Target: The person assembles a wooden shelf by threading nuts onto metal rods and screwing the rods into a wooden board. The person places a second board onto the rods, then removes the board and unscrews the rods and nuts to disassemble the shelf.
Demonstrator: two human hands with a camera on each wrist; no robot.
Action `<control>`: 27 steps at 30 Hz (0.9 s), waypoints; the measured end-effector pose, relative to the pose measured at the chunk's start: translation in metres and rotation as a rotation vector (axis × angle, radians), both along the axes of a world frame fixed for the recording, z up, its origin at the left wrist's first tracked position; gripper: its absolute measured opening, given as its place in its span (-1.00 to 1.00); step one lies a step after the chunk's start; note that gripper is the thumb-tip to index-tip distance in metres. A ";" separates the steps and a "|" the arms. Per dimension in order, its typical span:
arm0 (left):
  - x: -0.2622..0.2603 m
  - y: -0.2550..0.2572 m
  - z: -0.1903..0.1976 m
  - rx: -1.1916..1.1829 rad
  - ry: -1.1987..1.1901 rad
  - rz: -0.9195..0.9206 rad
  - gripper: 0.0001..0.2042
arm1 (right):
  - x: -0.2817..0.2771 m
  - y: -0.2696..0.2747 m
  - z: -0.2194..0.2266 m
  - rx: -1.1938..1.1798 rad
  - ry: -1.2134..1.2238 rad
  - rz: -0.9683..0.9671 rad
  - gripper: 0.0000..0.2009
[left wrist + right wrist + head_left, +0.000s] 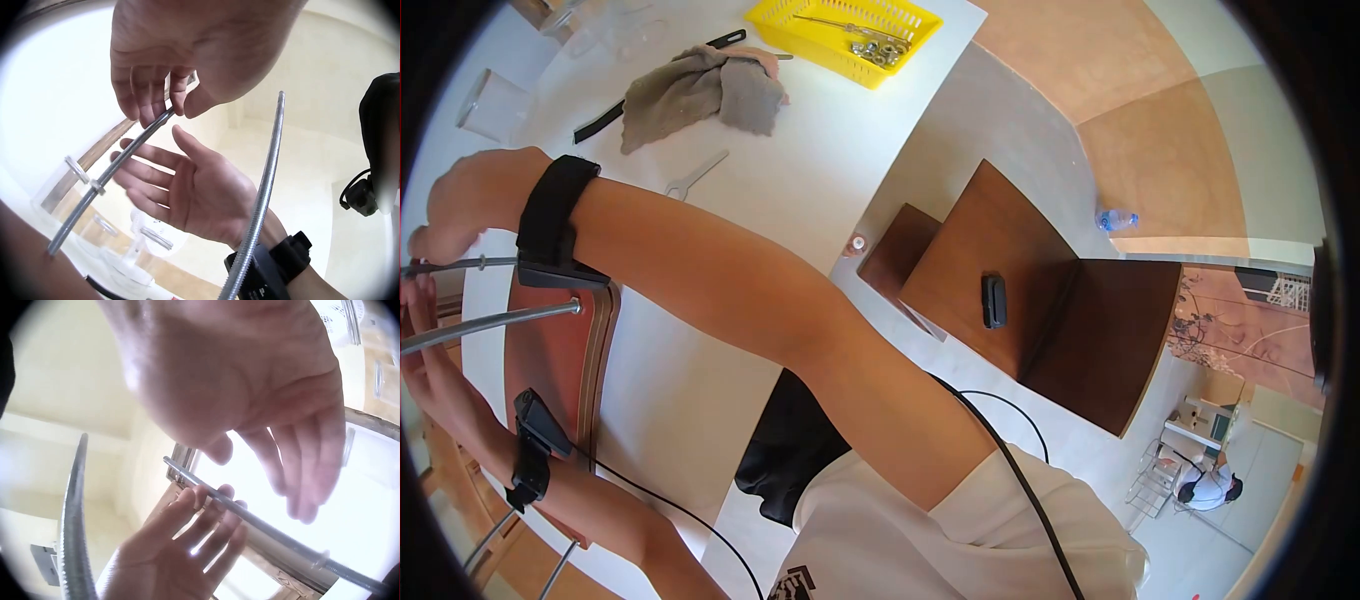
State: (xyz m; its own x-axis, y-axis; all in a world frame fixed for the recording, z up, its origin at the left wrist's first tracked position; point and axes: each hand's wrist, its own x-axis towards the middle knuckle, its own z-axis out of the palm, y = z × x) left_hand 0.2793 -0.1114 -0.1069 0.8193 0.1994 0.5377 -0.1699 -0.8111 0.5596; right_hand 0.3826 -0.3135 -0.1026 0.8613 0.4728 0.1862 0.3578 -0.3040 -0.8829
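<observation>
A red-brown board (550, 345) stands at the white table's edge, with several slim metal rods rising from it. On one threaded rod (122, 160) sits a small nut (97, 186), partway along. My left hand (200, 47) pinches that rod near its free end between thumb and fingertips; in the right wrist view the same left hand (165, 565) shows below the rod. Close by, my right hand (250, 381) has its fingers extended and holds nothing; its palm (206, 194) faces the rod. A second rod (265, 181) curves up beside the hands, untouched.
On the white table (820, 130) lie a grey cloth (700, 95), a flat wrench (698, 175), a black-handled tool (598, 122) and a clear container (492, 105). A yellow basket (870, 75) holds metal hardware. Behind stands a brown chair (990, 240); a person (1210, 488) is farther off.
</observation>
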 end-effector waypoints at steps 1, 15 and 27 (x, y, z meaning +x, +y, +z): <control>0.003 0.003 -0.002 -0.021 0.007 -0.022 -0.55 | -0.001 -0.003 -0.002 -0.016 0.015 0.063 -0.55; -0.021 -0.054 0.033 -0.273 -0.240 -0.163 -0.88 | -0.005 -0.018 0.021 -0.054 0.149 0.459 -0.45; -0.027 -0.047 0.037 -0.281 -0.275 -0.316 -0.75 | -0.019 -0.030 0.028 -0.013 0.074 0.385 -0.55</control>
